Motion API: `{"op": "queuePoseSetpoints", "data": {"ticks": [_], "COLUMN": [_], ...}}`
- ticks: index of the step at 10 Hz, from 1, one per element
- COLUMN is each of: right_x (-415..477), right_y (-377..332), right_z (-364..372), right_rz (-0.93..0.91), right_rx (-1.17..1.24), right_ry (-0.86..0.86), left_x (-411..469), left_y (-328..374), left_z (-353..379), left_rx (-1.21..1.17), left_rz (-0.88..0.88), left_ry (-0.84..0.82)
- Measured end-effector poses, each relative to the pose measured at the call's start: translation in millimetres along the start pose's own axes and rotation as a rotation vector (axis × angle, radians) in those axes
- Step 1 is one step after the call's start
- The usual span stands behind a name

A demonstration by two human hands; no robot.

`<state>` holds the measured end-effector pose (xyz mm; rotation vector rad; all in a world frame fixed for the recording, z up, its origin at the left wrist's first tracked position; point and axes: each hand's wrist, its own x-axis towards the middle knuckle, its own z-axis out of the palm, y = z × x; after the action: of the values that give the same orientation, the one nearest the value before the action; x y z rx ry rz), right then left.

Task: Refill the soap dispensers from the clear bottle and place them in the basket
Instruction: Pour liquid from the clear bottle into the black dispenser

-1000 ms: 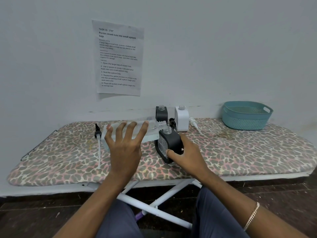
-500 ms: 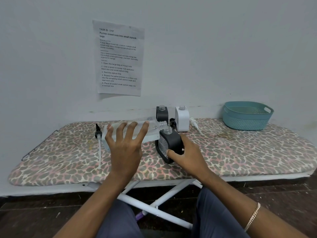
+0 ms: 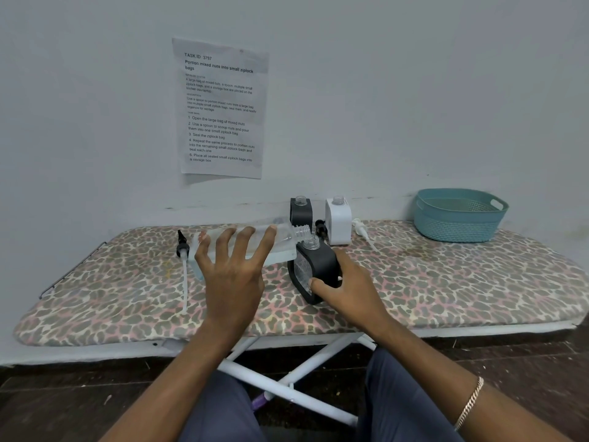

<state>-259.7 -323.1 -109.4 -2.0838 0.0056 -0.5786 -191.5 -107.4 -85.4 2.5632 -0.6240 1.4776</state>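
Leopard-print board (image 3: 446,282), basket (image 3: 459,218) at its far right end. Left hand (image 3: 234,282) grasps the clear bottle (image 3: 287,245), tipped almost flat, neck over the black dispenser (image 3: 320,263) mouth. Right hand (image 3: 350,291) clutches that dispenser, tilted. Risk: both openings are narrow, so a slight misalignment spills soap on the board.

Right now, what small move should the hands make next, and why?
Probably tip the clear bottle a little steeper with the left hand: it lies almost level, its mouth close to the open neck of the tilted black dispenser the right hand grips.
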Motion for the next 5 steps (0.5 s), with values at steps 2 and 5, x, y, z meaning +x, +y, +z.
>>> {"op": "queuePoseSetpoints", "data": {"ticks": [2,5], "right_x": [-0.1,-0.2], "right_y": [0.6,0.3], "right_z": [0.0,-0.2], "right_rz": [0.001,0.005], "right_rx": [0.007,0.002], "right_ry": [0.0,0.001], "left_x": [0.0,0.1], "left_y": [0.5,0.9], "left_z": [-0.7,-2.5], "left_rx": [0.0,-0.005], "left_rz": [0.0,-0.001], "left_ry": [0.002,-0.004]}}
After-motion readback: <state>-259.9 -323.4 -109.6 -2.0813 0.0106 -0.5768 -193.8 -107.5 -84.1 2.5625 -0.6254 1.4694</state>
